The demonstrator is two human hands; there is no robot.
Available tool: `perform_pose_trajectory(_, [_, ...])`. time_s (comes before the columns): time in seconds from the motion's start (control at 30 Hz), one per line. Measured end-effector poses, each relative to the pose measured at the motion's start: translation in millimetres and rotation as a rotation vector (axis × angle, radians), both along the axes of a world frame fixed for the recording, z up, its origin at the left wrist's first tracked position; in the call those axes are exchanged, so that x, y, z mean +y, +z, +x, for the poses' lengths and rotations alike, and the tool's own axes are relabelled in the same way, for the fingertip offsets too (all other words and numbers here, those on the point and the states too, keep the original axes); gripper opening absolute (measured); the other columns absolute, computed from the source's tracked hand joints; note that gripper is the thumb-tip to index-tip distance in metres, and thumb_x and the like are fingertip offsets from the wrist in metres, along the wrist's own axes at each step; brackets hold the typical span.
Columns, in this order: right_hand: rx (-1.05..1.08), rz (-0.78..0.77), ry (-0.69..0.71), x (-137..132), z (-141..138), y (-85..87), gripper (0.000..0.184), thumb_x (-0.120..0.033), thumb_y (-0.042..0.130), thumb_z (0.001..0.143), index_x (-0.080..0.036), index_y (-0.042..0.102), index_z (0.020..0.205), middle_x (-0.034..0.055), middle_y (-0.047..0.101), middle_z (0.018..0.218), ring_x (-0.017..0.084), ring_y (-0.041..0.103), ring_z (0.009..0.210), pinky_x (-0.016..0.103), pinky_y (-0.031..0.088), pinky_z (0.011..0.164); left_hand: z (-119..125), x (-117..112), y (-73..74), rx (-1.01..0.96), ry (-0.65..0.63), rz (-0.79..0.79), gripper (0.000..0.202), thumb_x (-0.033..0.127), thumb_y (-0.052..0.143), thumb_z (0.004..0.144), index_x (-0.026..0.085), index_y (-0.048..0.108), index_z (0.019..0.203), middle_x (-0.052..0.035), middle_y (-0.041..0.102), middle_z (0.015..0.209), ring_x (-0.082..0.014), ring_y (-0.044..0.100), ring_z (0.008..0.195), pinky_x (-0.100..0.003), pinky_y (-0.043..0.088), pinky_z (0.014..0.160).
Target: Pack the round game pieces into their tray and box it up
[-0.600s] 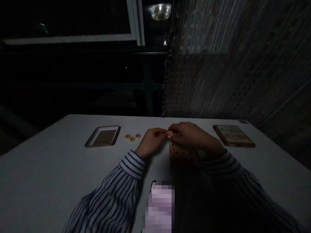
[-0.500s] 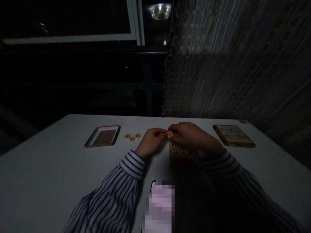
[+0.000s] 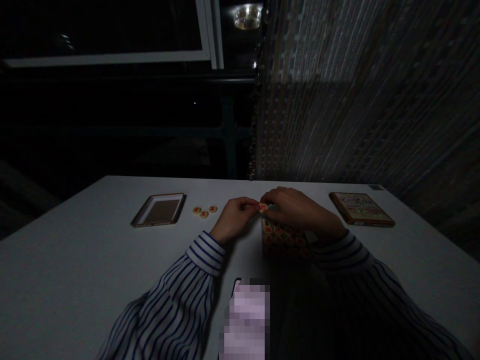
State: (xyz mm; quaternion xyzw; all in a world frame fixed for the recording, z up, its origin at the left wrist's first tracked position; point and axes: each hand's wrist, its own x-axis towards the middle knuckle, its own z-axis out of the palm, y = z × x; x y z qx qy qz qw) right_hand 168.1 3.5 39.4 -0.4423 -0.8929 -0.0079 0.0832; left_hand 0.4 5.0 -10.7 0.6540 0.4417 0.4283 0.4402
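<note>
The room is dim. My left hand (image 3: 234, 217) and my right hand (image 3: 298, 210) meet over the middle of the white table (image 3: 75, 280), and both pinch one small round piece (image 3: 263, 206) with a red mark. Right below them stands a block of stacked round pieces (image 3: 281, 240), partly hidden under my right wrist. Both my sleeves are striped. Three loose round pieces (image 3: 204, 211) lie to the left of my left hand.
An empty shallow box tray (image 3: 158, 210) lies at the far left of the table. A printed box lid (image 3: 360, 208) lies at the far right. A bead curtain (image 3: 356, 100) hangs behind the table; a dark window fills the back left.
Nothing has moved on the table; both hands stay together on the small piece. The camera shifted very slightly.
</note>
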Motion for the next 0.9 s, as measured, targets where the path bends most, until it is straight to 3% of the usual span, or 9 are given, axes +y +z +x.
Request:
perform_pose_trajectory(0.27, [-0.038, -0.016, 0.009, 4, 4, -2.2, 0.031, -0.035, 0.044, 0.082, -0.018, 0.061, 0.101, 0.0081, 0.064, 0.092, 0.021, 0.056, 0.088, 0.029, 0.036, 0.074, -1, -1, 2.2, 0.104, 0.01, 0.015, 0.023, 0.028, 0.055, 0.074, 0.011, 0.064, 0.086, -0.008, 0.067, 0.085, -0.0155, 0.06, 0.077, -0.025, 0.045, 0.071])
perform_pose_trajectory(0.57, [-0.074, -0.069, -0.064, 2, 4, -0.1, 0.032, -0.034, 0.048, 0.08, -0.017, 0.061, 0.103, 0.0099, 0.064, 0.096, 0.022, 0.055, 0.092, 0.028, 0.036, 0.076, -2, 4, -14.2, 0.381, 0.006, 0.109, 0.027, 0.03, 0.051, 0.076, 0.014, 0.065, 0.094, -0.0084, 0.067, 0.09, -0.0177, 0.06, 0.082, -0.027, 0.044, 0.075])
perform_pose_trajectory(0.9, [-0.135, -0.111, -0.065, 9, 9, -9.4, 0.03, -0.034, 0.046, 0.079, -0.02, 0.062, 0.1, 0.0089, 0.065, 0.093, 0.022, 0.057, 0.087, 0.029, 0.038, 0.067, -4, 1, -15.2, 0.495, -0.091, 0.135, 0.029, 0.028, 0.045, 0.078, 0.015, 0.065, 0.094, -0.0098, 0.066, 0.097, -0.0189, 0.06, 0.088, -0.028, 0.043, 0.079])
